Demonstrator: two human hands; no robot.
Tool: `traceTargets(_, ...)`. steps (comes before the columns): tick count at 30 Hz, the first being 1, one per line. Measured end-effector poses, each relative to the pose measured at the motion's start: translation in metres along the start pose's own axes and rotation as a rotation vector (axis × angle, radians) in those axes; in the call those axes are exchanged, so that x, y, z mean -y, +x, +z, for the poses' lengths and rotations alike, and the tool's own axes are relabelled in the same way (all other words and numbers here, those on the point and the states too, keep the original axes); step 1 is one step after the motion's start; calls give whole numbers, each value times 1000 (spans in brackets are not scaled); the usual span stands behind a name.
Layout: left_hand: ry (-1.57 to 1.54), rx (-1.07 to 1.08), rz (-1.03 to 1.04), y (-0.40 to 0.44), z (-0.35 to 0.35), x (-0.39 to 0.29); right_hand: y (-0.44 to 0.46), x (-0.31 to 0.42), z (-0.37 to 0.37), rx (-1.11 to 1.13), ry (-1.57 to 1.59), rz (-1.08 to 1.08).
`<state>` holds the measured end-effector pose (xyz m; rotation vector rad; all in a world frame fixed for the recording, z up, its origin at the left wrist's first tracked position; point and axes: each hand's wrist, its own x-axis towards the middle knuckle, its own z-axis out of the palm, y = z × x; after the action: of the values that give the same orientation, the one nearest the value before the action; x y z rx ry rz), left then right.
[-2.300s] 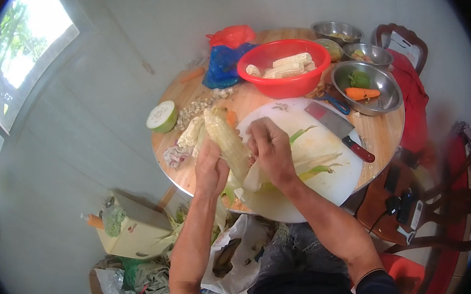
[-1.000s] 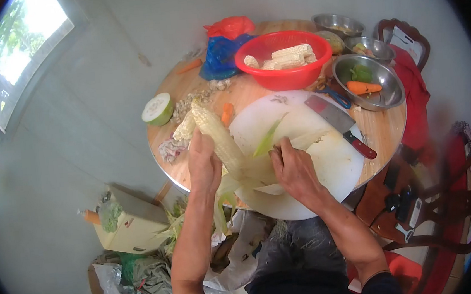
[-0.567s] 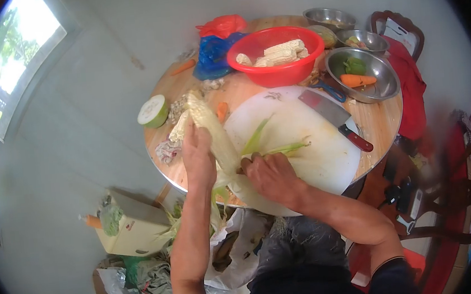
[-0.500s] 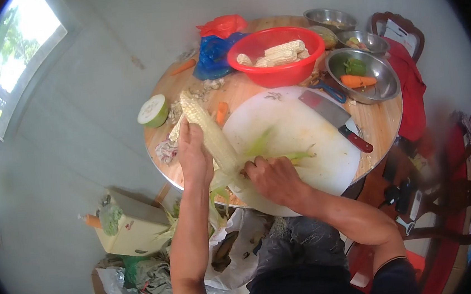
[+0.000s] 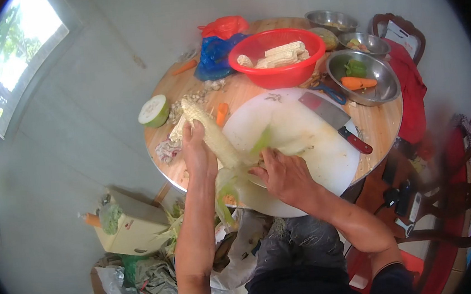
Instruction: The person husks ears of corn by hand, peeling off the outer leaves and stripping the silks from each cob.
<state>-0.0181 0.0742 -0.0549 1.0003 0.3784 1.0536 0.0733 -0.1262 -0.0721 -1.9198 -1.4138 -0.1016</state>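
My left hand [image 5: 199, 150] is closed around a pale ear of corn [image 5: 216, 137], its tip pointing away from me and its kernels bare along most of the length. Peeled husk [image 5: 227, 189] hangs from the lower end. Beside that end my right hand [image 5: 287, 177] is closed, thumb and fingers pinched on corn husk; exactly where they grip is partly hidden. A green husk leaf [image 5: 263, 139] shows just beyond those fingers, over the round white cutting board [image 5: 321, 167]. A cleaver [image 5: 330, 113] with a red-brown handle lies across the board's right side.
A red plastic basin [image 5: 277, 79] holds several corn cobs. Metal bowls, one with a carrot [image 5: 358, 82] and a green pepper [image 5: 355, 68], stand at right. A cut melon [image 5: 154, 111] and blue bag [image 5: 215, 57] lie at left. Below hangs a plastic bag [image 5: 239, 258].
My right hand has moved up and to the right, away from the cob's lower end. More peeled husk hangs below the cob. My left hand keeps its hold.
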Motion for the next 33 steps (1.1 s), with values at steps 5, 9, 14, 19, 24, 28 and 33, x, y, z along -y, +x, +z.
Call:
traceTargets(5, -7, 43, -33, -30, 33, -7, 30, 20, 10, -133, 211, -1)
traceTargets(9, -11, 94, -21, -30, 26, 2, 37, 22, 25, -218, 293, 40)
traceTargets(14, -62, 141, -7, -29, 23, 0, 28, 6, 28, -213, 352, 54)
traceTargets(19, -96, 163, -9, -26, 22, 2, 29, 9, 19, -182, 539, 183)
traceTargets(24, -30, 181, 6, -26, 23, 1, 37, 8, 27, -198, 496, 67)
traceTargets(28, -78, 173, -7, -28, 16, -2, 21, -9, 31, -134, 473, 151)
traceTargets(33, -106, 143, -22, -20, -5, -3, 0, -32, 26, -91, 327, 235)
